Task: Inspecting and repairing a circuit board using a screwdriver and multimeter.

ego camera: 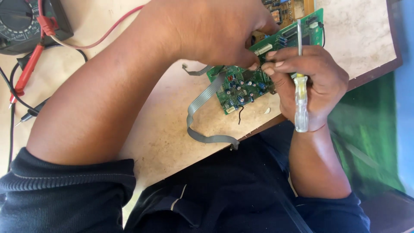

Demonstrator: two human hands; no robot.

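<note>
While the green circuit board (246,84) lies tilted at the table edge (172,142), long axis running up-right, left hand (215,30) pinches its upper rim from above; right hand (308,80), closer, steadies the board and clenches a yellow-handled screwdriver (300,97), shaft upward.

circuit board (241,86) sits on the table (164,138) near its front edge, ribbon cable (202,103) trailing off its left side, multimeter (26,21) way off far left, second board (286,11) just behind.
</note>
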